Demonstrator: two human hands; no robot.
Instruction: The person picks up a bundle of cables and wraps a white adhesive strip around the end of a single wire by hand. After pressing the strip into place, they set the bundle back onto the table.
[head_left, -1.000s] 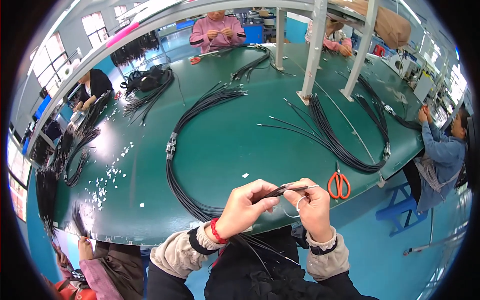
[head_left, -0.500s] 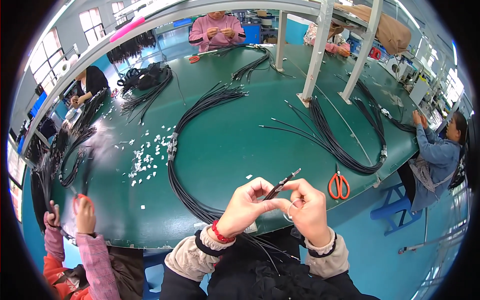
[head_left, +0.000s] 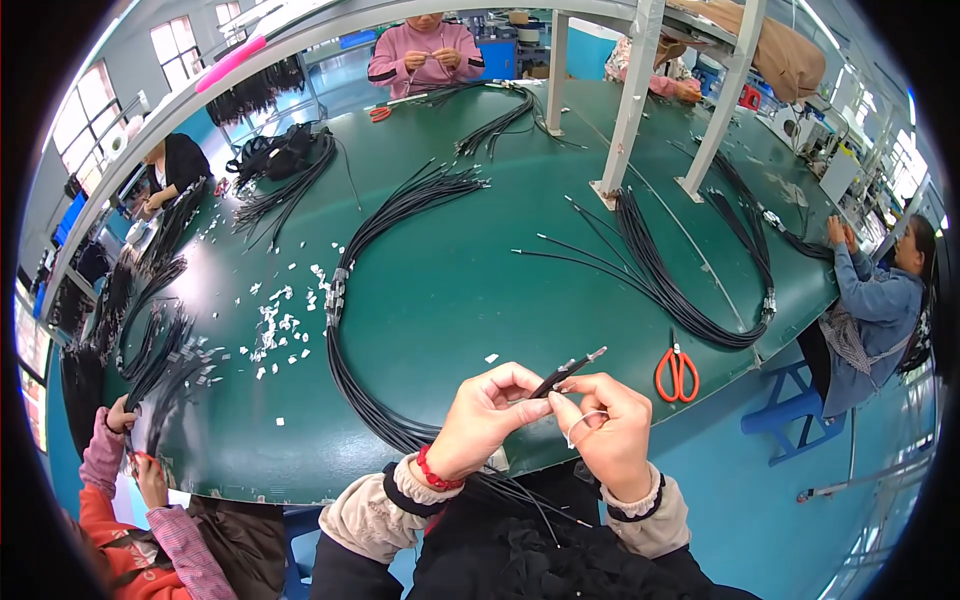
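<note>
Above the table's front edge, my left hand [head_left: 487,418] is closed round a short bundle of black cables [head_left: 562,376], whose pale tips point up and to the right. The fingers and thumb of my right hand [head_left: 618,432] pinch at that bundle, close to its tips. A thin white loop [head_left: 572,430] hangs at my right fingers; its exact kind is not clear. More black cables [head_left: 515,492] run down below my hands over my lap. Red-handled scissors [head_left: 677,374] lie on the green table to the right of my hands, touched by neither.
A tied black cable bundle [head_left: 337,290] curves across the green table [head_left: 470,290]; another bundle [head_left: 660,275] lies at the right. White scraps [head_left: 280,325] are scattered at left. Metal posts [head_left: 628,110] stand on the table. Co-workers sit around, one close at lower left [head_left: 150,530].
My right thumb has come up against the cable bundle, and its fingers have straightened somewhat. At lower left, the co-worker's hand with red-handled scissors has moved down. The view has shifted slightly.
</note>
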